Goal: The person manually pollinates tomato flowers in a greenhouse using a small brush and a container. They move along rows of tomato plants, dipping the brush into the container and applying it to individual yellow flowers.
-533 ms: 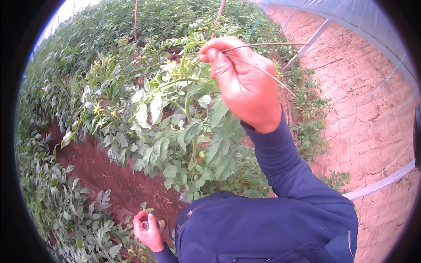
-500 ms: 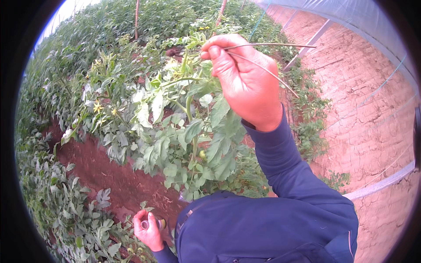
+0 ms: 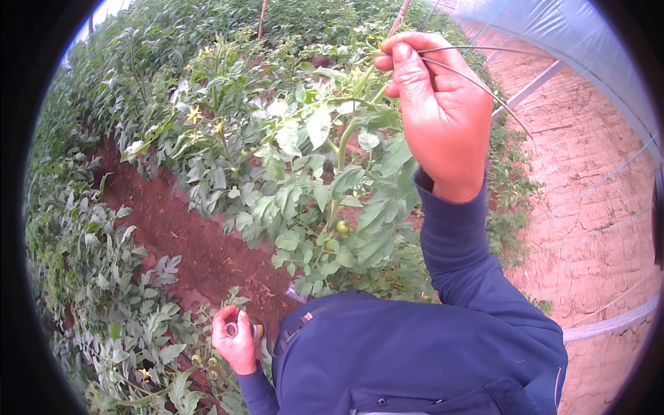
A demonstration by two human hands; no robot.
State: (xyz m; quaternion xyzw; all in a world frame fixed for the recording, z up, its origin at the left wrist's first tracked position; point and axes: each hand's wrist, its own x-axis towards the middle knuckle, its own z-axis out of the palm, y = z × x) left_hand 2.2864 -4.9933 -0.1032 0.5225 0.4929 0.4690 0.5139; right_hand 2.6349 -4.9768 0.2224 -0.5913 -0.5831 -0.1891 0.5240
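Up at the right of centre, my right hand (image 3: 446, 111) is closed in a pinch beside the top of a tomato plant (image 3: 344, 149). Two thin, dark, wire-like strands (image 3: 477, 81) stick out of it to the right, slightly curved; whether they are one piece is hidden by the fingers. Low on the left, my left hand (image 3: 237, 349) is wrapped around a small tube-shaped container (image 3: 232, 329) with a round, clear rim. Its contents cannot be made out. Small green tomatoes (image 3: 342, 226) hang lower on the plant. Yellow flowers (image 3: 194, 114) show on stems to the left.
Dense tomato foliage (image 3: 104, 277) lines the left and the far side. A strip of reddish-brown soil (image 3: 187, 235) runs between the rows. On the right lie cracked dry ground (image 3: 581, 207), a pale slanted post (image 3: 539, 86) and clear plastic sheeting (image 3: 560, 28).
My right hand, still pinching the strands, appears farther right and slightly higher. The plants have shifted right in view too. My left hand keeps its hold on the container.
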